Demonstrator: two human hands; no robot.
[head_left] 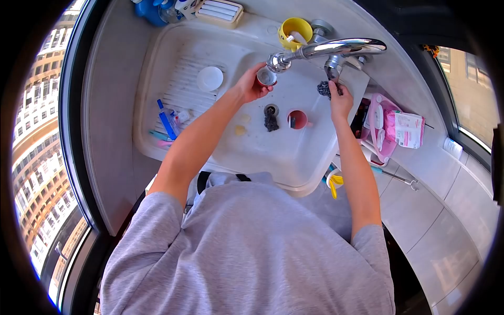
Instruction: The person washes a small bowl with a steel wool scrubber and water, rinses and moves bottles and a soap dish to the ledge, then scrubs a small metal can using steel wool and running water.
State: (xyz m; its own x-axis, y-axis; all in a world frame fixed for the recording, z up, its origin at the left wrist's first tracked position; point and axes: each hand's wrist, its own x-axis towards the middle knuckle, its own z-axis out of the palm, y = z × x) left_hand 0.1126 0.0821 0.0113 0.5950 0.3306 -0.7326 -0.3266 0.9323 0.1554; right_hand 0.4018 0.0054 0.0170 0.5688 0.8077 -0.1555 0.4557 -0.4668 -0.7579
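Observation:
My left hand (251,86) grips a small red cup (266,77) with a pale inside, its mouth turned up, just below the chrome faucet's spout (279,63). A dark grey scouring pad (324,89) is pinched in my right hand (341,101), at the sink's right side below the faucet lever (333,67). Between my arms, a pink mug (298,119) stands in the white sink basin (257,149). Left of the mug, a dark crumpled clump (271,123) lies by the drain (271,109). No water stream is visible.
A white saucer (210,79) rests on the ribbed drainboard, with a blue brush-like item (167,119) nearer me. Behind the sink stand a yellow cup (295,29) and a soap dish (219,12). A pink basket (387,105) holds packets at right.

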